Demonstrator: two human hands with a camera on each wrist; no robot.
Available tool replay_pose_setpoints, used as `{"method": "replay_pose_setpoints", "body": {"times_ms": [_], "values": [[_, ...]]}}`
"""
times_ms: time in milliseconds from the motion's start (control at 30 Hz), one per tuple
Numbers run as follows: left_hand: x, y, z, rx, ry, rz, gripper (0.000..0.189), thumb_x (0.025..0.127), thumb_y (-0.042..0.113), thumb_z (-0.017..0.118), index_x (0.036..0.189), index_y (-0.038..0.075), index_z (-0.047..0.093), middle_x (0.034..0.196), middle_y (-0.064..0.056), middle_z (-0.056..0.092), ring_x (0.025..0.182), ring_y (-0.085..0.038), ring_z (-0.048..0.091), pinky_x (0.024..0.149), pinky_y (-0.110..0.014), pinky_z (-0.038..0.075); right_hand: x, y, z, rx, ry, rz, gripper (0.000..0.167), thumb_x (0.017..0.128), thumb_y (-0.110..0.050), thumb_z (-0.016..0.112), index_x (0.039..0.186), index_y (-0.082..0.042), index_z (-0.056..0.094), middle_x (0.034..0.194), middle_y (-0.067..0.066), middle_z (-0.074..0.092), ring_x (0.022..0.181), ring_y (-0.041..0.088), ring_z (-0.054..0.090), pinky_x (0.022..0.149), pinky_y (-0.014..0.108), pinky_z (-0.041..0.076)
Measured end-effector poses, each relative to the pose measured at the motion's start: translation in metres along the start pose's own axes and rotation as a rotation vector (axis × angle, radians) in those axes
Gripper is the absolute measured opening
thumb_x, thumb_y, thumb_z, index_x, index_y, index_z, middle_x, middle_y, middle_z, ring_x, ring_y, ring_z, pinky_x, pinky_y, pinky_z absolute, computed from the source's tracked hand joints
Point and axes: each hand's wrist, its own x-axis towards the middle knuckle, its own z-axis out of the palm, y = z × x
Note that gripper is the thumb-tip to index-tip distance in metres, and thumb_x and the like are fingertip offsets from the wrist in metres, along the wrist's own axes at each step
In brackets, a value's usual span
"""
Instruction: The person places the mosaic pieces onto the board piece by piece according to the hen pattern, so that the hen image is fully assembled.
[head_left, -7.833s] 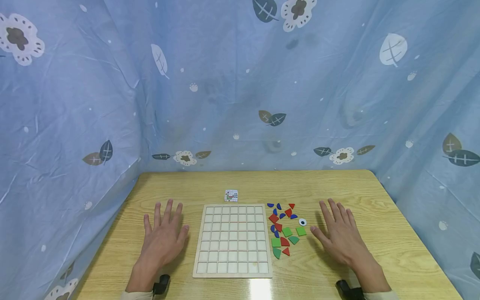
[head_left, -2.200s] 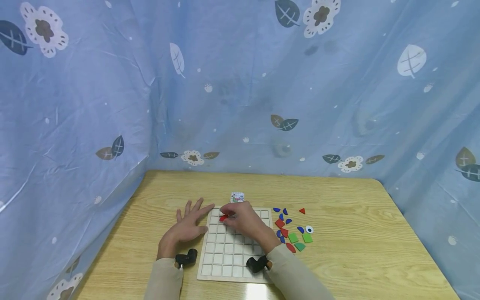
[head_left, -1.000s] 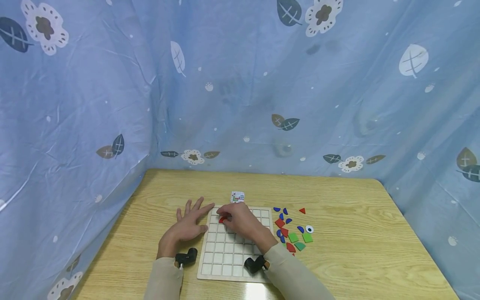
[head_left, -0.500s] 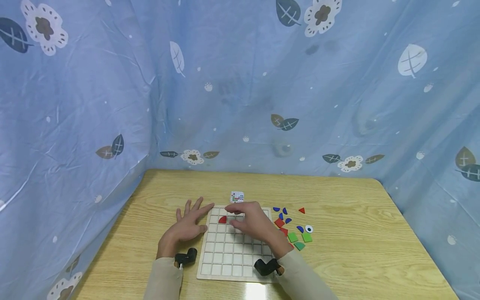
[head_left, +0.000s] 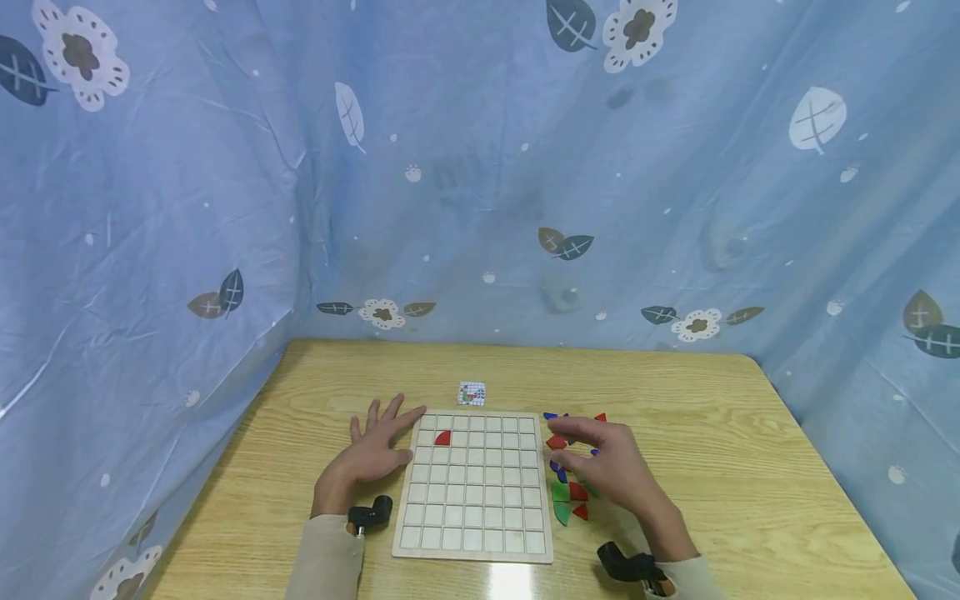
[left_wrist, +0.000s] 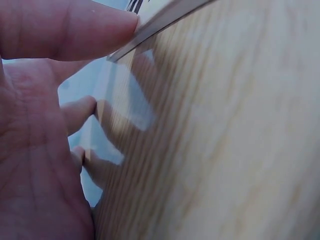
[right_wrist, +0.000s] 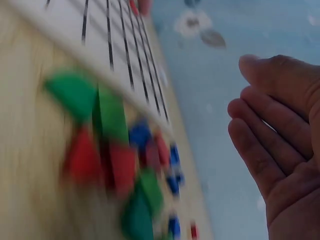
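A red quarter-circle tile (head_left: 443,438) lies in a cell near the upper left of the pale wooden grid board (head_left: 398,533). My left hand (head_left: 367,454) rests at the board's left side with fingers spread, thumb and index finger at its rim. In the left wrist view the thumb (left_wrist: 70,30) meets the board's edge. My right hand (head_left: 615,467) hovers over the scattered tiles, thumb apart from the fingers, nothing held. It hides part of the pile. In the right wrist view a green quarter-circle tile (right_wrist: 72,92), red triangle tile (right_wrist: 84,157) and green square tile (right_wrist: 112,115) appear blurred.
A small card (head_left: 472,393) with a coloured grid picture lies behind the board. Red, green and blue tiles, among them a red quarter-circle tile (head_left: 577,492), lie right of the board on the wooden table (head_left: 750,500). A blue patterned curtain (head_left: 480,167) surrounds the table.
My left hand came in to the board's left edge. My right hand set the red quarter-circle tile in a cell, let it go, and moved right over the loose tiles.
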Motion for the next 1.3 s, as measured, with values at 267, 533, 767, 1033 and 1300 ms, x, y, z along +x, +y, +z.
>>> {"method": "replay_pose_setpoints", "body": {"times_ms": [267,533,767,1033,1300], "values": [[0.001,0.0,0.0,0.004,-0.003,0.002,0.078,0.097,0.011,0.065,0.171,0.018,0.041,0.184,-0.023,0.005,0.165,-0.057,-0.018,0.121,-0.081,-0.022,-0.033,0.037,-0.042,-0.031,0.099,0.078,0.038,0.094,-0.008,0.085,0.132,-0.009,0.079,0.124,0.007,0.083,0.113,0.021,0.08,0.098,0.02,0.061],[0.0,-0.003,0.001,-0.007,0.004,0.002,0.079,0.095,0.009,0.067,0.17,0.019,0.044,0.184,-0.023,0.006,0.165,-0.057,-0.018,0.12,-0.082,-0.021,-0.043,0.059,-0.053,-0.071,0.101,0.134,0.041,0.094,0.0,0.083,0.134,-0.005,0.077,0.126,0.011,0.082,0.113,0.027,0.08,0.091,0.017,0.061],[0.0,-0.003,0.001,-0.008,0.007,0.0,0.079,0.095,0.009,0.068,0.17,0.02,0.044,0.184,-0.023,0.007,0.166,-0.057,-0.017,0.12,-0.083,-0.02,-0.033,0.068,-0.052,-0.099,0.037,0.186,0.045,0.094,0.007,0.078,0.136,-0.007,0.076,0.126,0.009,0.082,0.116,0.03,0.08,0.093,0.02,0.062],[0.0,-0.002,0.001,-0.007,0.008,-0.002,0.08,0.094,0.009,0.067,0.17,0.019,0.044,0.184,-0.023,0.007,0.166,-0.057,-0.017,0.12,-0.083,-0.02,-0.035,0.069,-0.05,-0.198,0.021,0.179,0.037,0.092,0.006,0.08,0.125,-0.01,0.081,0.116,0.002,0.084,0.108,0.023,0.081,0.09,0.027,0.065],[0.0,-0.002,0.0,-0.014,-0.006,0.004,0.078,0.098,0.01,0.066,0.171,0.019,0.041,0.184,-0.022,0.003,0.165,-0.056,-0.02,0.12,-0.082,-0.022,-0.043,0.062,-0.052,-0.336,0.089,0.122,0.038,0.087,0.0,0.089,0.123,-0.01,0.082,0.115,0.005,0.084,0.103,0.026,0.082,0.087,0.038,0.067]]}}
